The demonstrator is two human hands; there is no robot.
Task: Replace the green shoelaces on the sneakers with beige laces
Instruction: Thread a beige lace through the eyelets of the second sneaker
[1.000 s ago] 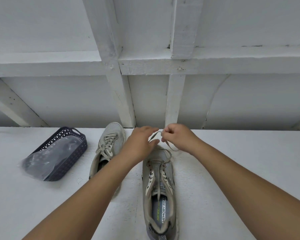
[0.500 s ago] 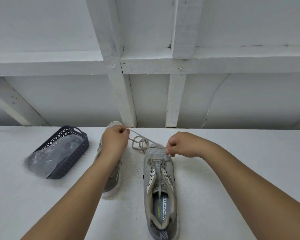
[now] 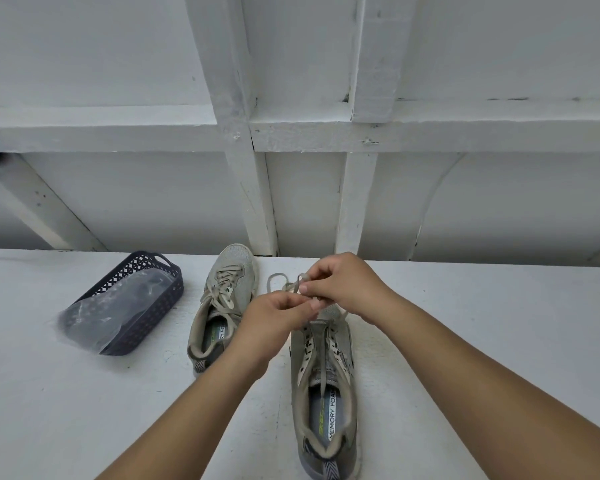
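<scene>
Fingers (image 3: 303, 303) of both hands pinching beige lace (image 3: 293, 285), above sneaker (image 3: 323, 382)

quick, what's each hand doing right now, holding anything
Left hand: fingers pinch the beige flat fabric shoelace over the right-side grey mesh sneaker.
Right hand: fingers curled, pinching the same shoelace.

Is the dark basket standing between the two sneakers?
No, the dark basket stands to the left of both sneakers, beside the far sneaker, while the near sneaker lies further right.
</scene>
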